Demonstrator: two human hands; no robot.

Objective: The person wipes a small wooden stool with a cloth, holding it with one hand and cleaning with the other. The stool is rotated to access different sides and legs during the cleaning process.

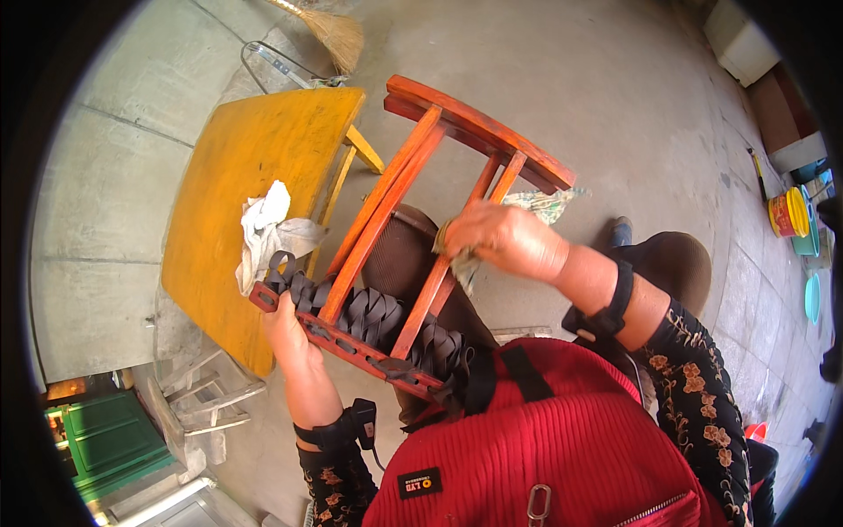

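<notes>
A red-brown wooden folding stool frame (395,204) with dark woven straps (372,315) along its near rail lies tilted across my lap. My left hand (286,329) grips the left end of that slotted rail. Around one of the legs my right hand (504,240) holds a patterned cloth (543,204), whose loose ends stick out on both sides of the hand. The right hand is slightly blurred. The stool's far double rail points away from me, over the floor.
A yellow wooden table (263,151) stands at the left, with white rags (263,227) on its edge. Beyond it lies a straw broom (332,36). An old wooden stool (204,395) and a green cabinet (112,435) are at the lower left. Buckets and basins (788,212) stand far right.
</notes>
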